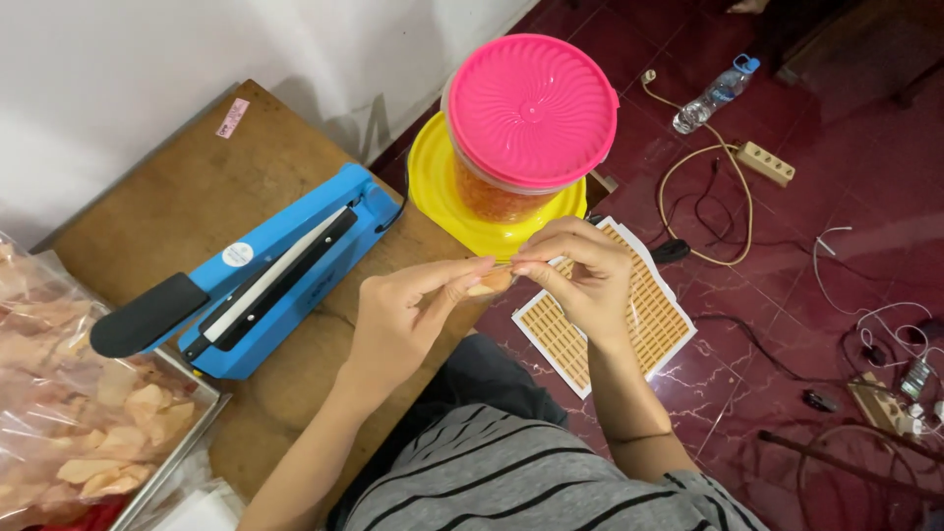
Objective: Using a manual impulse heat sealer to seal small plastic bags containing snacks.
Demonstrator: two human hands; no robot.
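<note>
My left hand (408, 310) and my right hand (582, 272) meet over the edge of a low wooden table (187, 187). Together they pinch a small clear plastic bag of snack chips (497, 280) between thumbs and fingertips. Most of the bag is hidden by my fingers. Below my right hand lies a sheet of small brown stickers (654, 310) on the floor. A blue impulse heat sealer (270, 270) with a black handle sits on the table left of my left hand.
A pink-lidded tub (531, 108) of orange snacks stands on a yellow lid (433, 187). A metal tray (182, 433) with bagged chips (69, 393) is at left. On the red tile floor lie a water bottle (713, 93), power strip (767, 162) and cables.
</note>
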